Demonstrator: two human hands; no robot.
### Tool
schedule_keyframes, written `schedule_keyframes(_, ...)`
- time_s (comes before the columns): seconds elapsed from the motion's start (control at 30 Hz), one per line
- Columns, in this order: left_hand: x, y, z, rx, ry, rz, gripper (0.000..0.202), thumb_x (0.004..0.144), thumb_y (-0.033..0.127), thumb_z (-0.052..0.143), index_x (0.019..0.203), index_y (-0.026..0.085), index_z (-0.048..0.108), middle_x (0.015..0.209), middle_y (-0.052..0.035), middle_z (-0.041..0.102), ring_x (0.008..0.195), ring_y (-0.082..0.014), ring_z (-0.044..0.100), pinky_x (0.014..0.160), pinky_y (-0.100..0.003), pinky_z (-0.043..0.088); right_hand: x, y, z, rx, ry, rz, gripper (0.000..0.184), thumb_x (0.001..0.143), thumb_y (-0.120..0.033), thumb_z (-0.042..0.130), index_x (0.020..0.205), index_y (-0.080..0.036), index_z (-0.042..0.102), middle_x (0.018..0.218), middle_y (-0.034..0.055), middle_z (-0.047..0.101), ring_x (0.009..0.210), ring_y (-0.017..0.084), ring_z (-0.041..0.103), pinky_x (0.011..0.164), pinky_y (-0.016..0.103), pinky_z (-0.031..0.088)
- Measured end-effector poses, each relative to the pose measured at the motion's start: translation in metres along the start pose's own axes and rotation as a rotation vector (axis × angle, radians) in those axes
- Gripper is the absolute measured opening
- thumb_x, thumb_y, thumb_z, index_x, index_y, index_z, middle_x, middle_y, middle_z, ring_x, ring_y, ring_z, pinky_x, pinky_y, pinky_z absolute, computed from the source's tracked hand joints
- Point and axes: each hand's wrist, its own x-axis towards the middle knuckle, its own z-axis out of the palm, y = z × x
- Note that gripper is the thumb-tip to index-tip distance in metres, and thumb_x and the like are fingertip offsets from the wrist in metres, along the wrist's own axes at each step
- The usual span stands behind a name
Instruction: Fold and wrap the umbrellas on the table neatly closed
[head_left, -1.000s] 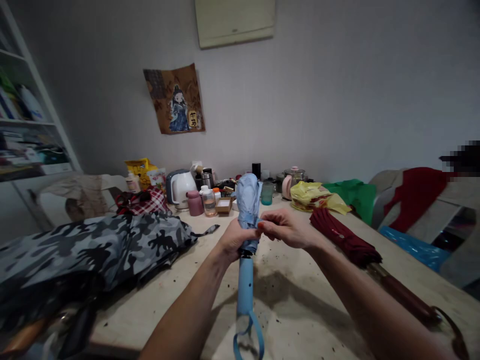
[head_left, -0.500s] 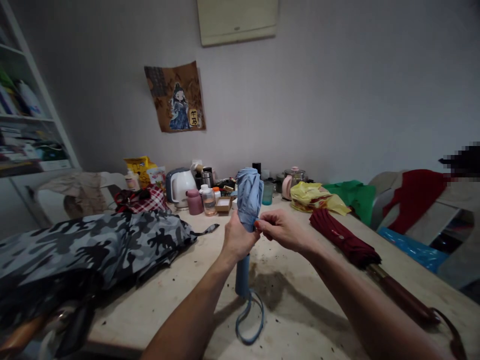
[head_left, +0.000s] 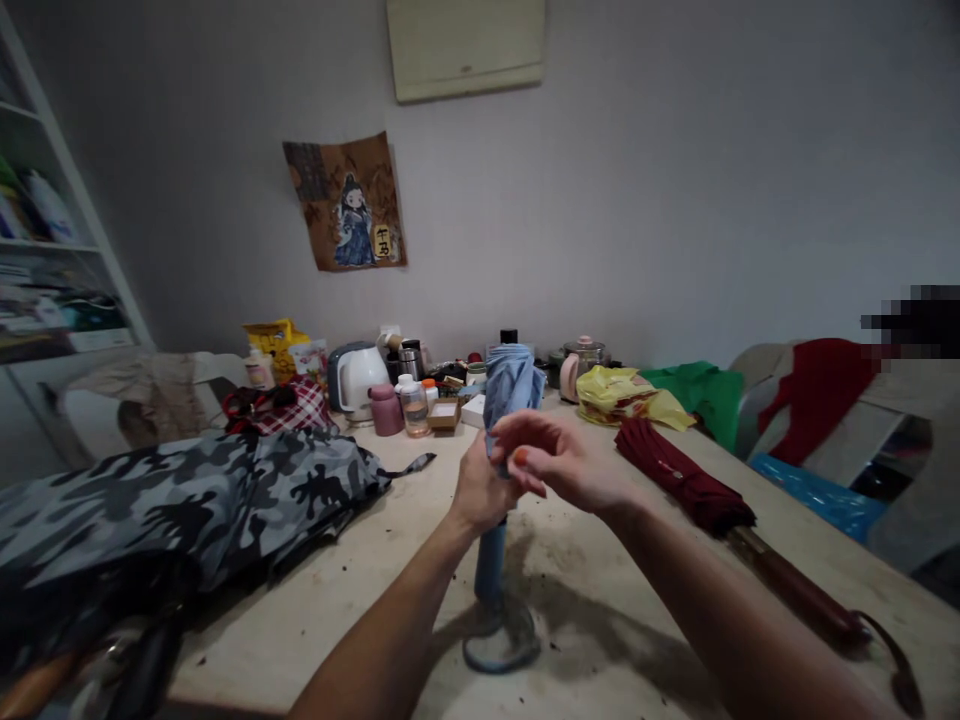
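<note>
A light blue folding umbrella [head_left: 511, 385] stands roughly upright in front of me, its canopy gathered in folds on top and its handle pointing down. My left hand [head_left: 486, 482] is wrapped around the lower part of the canopy. Across the front of the folds, my right hand [head_left: 559, 460] curls its fingers against the fabric; the bit of cloth they grip is mostly hidden. Below the hands shows the blue handle [head_left: 491, 562], with a blurred wrist loop [head_left: 501, 668] hanging over the table.
A camouflage umbrella [head_left: 247, 490] covers the left side of the table [head_left: 360, 620]. On the right lies a dark red umbrella [head_left: 686, 480] with a brown handle. Behind are a white kettle [head_left: 361, 378], a pink jar [head_left: 386, 410] and a yellow plastic bag [head_left: 630, 395].
My right hand has moved from the canopy's right lower edge leftward across its front. The umbrella has shifted slightly right and down, and its wrist loop has swung.
</note>
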Motion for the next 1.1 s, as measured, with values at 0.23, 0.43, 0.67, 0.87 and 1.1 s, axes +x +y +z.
schedule_keyframes(0.23, -0.010, 0.001, -0.002, -0.572, -0.429, -0.232, 0.052, 0.048, 0.019, 0.078, 0.097, 0.014, 0.060, 0.075, -0.0014, 0.060, 0.058, -0.0099, 0.053, 0.055, -0.024, 0.037, 0.014, -0.005, -0.044, 0.264, 0.532, -0.223, 0.058, 0.053, -0.049, 0.087, 0.097, -0.024, 0.059, 0.100, 0.0030, 0.063, 0.078, 0.012, 0.057, 0.065, 0.022, 0.047)
schedule_keyframes(0.43, -0.015, -0.008, 0.019, -0.492, -0.609, -0.386, 0.043, 0.046, 0.024, 0.074, 0.085, 0.012, 0.061, 0.068, -0.0044, 0.062, 0.055, -0.0114, 0.053, 0.054, -0.024, 0.038, 0.008, 0.016, -0.022, 0.365, 0.236, 0.099, 0.051, 0.048, -0.035, 0.086, 0.090, -0.018, 0.061, 0.079, 0.0034, 0.065, 0.065, 0.017, 0.061, 0.058, 0.028, 0.051)
schedule_keyframes(0.67, -0.027, -0.004, 0.039, -0.294, -0.452, -0.384, 0.030, 0.049, 0.022, 0.071, 0.074, 0.016, 0.055, 0.057, 0.0020, 0.054, 0.048, -0.0094, 0.049, 0.046, -0.023, 0.039, 0.015, 0.008, -0.034, 0.208, 0.681, 0.010, 0.032, 0.050, -0.019, 0.077, 0.073, -0.019, 0.055, 0.060, -0.0027, 0.058, 0.054, 0.011, 0.053, 0.053, 0.025, 0.048)
schedule_keyframes(0.87, -0.030, -0.005, 0.040, -0.468, -0.489, -0.457, 0.029, 0.051, 0.024, 0.071, 0.070, 0.017, 0.050, 0.045, 0.0070, 0.045, 0.037, -0.0056, 0.037, 0.038, -0.020, 0.034, 0.014, 0.003, -0.035, 0.290, 0.531, 0.024, 0.040, 0.059, -0.039, 0.074, 0.087, -0.019, 0.054, 0.071, 0.0001, 0.061, 0.058, 0.013, 0.056, 0.054, 0.025, 0.049)
schedule_keyframes(1.1, -0.011, -0.019, 0.039, -0.198, -0.056, -0.346, 0.019, 0.056, 0.022, 0.066, 0.070, 0.015, 0.054, 0.047, 0.0039, 0.052, 0.042, -0.0116, 0.050, 0.043, -0.024, 0.041, 0.015, 0.046, -0.006, -0.344, 0.454, 0.174, 0.043, 0.059, -0.026, 0.073, 0.097, -0.018, 0.053, 0.087, -0.0008, 0.055, 0.081, 0.015, 0.052, 0.067, 0.025, 0.045)
